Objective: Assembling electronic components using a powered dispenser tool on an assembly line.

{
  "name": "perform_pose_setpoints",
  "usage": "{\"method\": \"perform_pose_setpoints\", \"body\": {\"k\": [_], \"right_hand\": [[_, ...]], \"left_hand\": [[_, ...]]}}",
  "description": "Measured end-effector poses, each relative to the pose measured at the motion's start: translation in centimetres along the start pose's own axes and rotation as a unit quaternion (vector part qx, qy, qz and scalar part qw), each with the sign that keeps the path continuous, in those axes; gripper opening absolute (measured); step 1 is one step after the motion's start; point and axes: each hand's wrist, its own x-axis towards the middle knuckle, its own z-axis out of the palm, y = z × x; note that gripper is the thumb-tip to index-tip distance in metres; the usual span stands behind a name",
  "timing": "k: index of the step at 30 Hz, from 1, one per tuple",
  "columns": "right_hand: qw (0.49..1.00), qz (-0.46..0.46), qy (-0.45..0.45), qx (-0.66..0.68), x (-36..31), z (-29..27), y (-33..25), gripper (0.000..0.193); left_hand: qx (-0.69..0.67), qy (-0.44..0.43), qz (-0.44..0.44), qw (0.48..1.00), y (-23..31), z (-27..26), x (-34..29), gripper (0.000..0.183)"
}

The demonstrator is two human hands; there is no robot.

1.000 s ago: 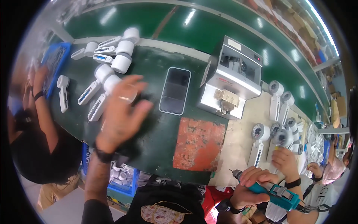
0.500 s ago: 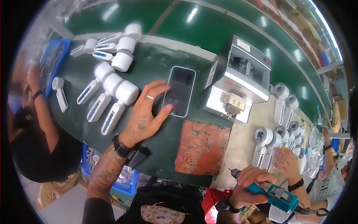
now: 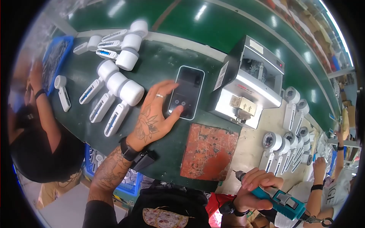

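Observation:
My left hand (image 3: 152,119) is open, its fingers spread over the left edge of a dark-screened phone (image 3: 189,89) lying on the green table. The thumb tip rests at the lower part of the screen, close to two small round marks. In my right hand (image 3: 255,189) is a teal electric screwdriver (image 3: 287,206), gripped with its bit pointing up and left beyond the table's near edge. Several white handheld fans (image 3: 131,92) lie left of my left hand, their handles toward me. A reddish, worn plate (image 3: 208,154) lies between my two hands.
A grey and white machine (image 3: 248,89) stands right of the phone. More white fans (image 3: 273,140) are grouped on the pale surface at right. Blue bins (image 3: 57,62) are at the left. A black-clad person (image 3: 49,148) works at left; another person's hand (image 3: 319,167) is at right.
The co-worker's hand at right has drawn back from the white fans. My left thumb has shifted slightly on the phone. My right hand keeps its grip on the screwdriver.

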Motion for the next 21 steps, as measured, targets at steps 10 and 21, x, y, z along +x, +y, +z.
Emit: {"method": "perform_pose_setpoints", "body": {"k": [10, 21], "right_hand": [[1.0, 0.005, -0.001, -0.002, -0.4, -0.2, 0.0, 0.067], [1.0, -0.01, -0.009, 0.002, -0.9, -3.1, -1.3, 0.065]], "left_hand": [[-0.049, 0.026, 0.003, 0.998, -0.1, -0.1, -0.2, 0.049], [-0.063, 0.07, 0.082, 0.992, 3.6, 0.0, -0.4, 0.033]]}}
